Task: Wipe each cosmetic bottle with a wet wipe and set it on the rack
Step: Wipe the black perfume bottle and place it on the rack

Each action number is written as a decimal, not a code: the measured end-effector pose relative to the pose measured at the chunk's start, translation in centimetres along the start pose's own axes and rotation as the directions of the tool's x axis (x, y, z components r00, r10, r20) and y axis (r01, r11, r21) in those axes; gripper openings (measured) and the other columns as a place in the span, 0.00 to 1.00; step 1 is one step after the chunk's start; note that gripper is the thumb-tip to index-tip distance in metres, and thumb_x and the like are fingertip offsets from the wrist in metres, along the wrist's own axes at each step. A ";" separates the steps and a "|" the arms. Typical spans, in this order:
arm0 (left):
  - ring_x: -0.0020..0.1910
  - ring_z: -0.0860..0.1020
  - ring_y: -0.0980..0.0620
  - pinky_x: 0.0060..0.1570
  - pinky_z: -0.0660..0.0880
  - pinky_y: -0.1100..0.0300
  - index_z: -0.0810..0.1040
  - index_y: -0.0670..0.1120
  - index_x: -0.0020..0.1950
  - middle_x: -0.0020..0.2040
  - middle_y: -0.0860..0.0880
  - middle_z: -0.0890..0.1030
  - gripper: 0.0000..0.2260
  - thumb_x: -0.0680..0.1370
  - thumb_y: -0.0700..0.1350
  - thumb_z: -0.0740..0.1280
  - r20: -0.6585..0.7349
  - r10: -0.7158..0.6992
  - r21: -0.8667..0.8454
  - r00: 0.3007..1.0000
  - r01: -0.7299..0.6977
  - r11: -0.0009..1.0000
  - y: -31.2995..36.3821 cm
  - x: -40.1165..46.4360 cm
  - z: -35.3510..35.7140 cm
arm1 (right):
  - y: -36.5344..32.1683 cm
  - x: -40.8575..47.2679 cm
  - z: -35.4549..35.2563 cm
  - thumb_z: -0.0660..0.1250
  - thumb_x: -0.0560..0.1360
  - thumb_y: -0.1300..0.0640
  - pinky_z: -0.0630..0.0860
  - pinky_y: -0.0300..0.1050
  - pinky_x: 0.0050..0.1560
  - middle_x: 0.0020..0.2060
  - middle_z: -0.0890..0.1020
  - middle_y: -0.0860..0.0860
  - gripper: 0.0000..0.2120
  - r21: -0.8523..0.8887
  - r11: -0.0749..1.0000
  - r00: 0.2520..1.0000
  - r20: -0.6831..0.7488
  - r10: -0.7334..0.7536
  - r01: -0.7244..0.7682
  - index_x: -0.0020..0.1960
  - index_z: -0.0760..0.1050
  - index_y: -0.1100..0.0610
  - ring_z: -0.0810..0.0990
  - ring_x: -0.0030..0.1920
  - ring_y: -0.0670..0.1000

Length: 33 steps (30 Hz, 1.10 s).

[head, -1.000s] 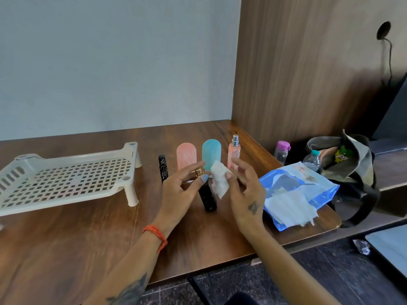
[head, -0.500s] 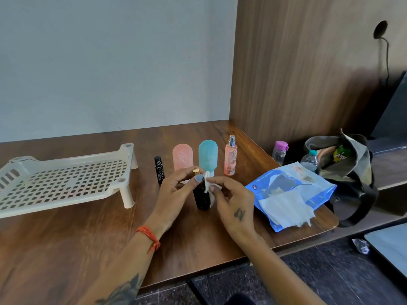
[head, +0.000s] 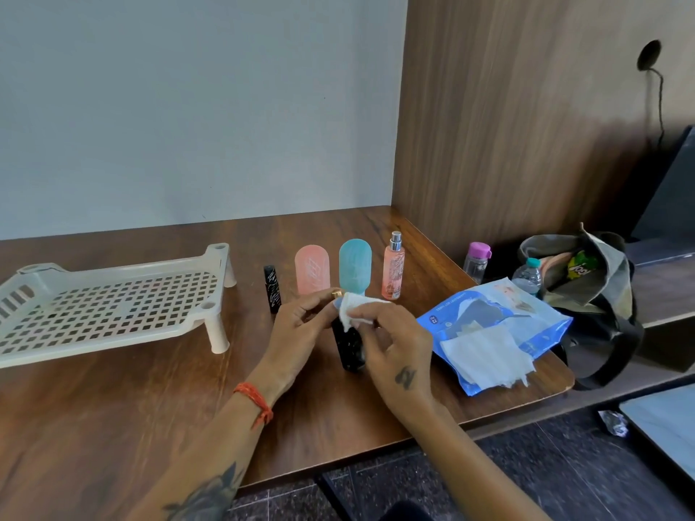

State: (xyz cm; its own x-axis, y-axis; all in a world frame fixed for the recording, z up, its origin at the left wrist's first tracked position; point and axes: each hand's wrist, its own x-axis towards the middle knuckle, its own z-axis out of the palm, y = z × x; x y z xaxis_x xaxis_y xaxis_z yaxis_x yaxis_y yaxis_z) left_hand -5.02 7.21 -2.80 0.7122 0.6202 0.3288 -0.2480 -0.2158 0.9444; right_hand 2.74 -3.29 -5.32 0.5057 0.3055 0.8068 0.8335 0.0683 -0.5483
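My left hand (head: 301, 332) grips the top of a black bottle (head: 351, 351) with a gold cap, which stands on the wooden table (head: 113, 408). My right hand (head: 395, 344) pinches a white wet wipe (head: 353, 308) against the bottle's upper part. Behind them stand a small black tube (head: 272, 289), a pink bottle (head: 312, 268), a teal bottle (head: 355, 267) and a pink spray bottle (head: 393, 270). The cream perforated rack (head: 109, 306) stands at the left with nothing on it.
A blue wet-wipe pack (head: 496, 325) with loose wipes on it lies at the table's right corner. Beyond the edge sit a purple-capped bottle (head: 477, 257), a water bottle (head: 528, 276) and an open bag (head: 586, 295). A wood panel wall rises at the right.
My right hand brought the wipe in from beside the bottle and now holds it bunched against the bottle's top. The left hand kept its grip on the bottle.
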 end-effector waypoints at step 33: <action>0.44 0.79 0.64 0.45 0.74 0.72 0.79 0.48 0.53 0.46 0.55 0.82 0.08 0.79 0.39 0.62 0.029 0.014 0.057 0.999 -0.016 0.998 -0.4 0.5 -0.4 | -0.3 -0.7 0.1 0.62 0.70 0.65 0.73 0.40 0.44 0.42 0.81 0.52 0.08 -0.144 0.977 0.964 0.240 -0.116 0.154 0.43 0.80 0.58 0.77 0.44 0.51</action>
State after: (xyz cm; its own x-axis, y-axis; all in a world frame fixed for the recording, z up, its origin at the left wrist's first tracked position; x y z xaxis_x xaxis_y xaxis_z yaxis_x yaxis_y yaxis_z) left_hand -4.85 7.95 -3.01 0.7276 0.5948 0.3417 -0.2212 -0.2681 0.9377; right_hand 2.16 -3.40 -5.73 0.3370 0.5141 0.7887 0.9247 -0.0232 -0.3799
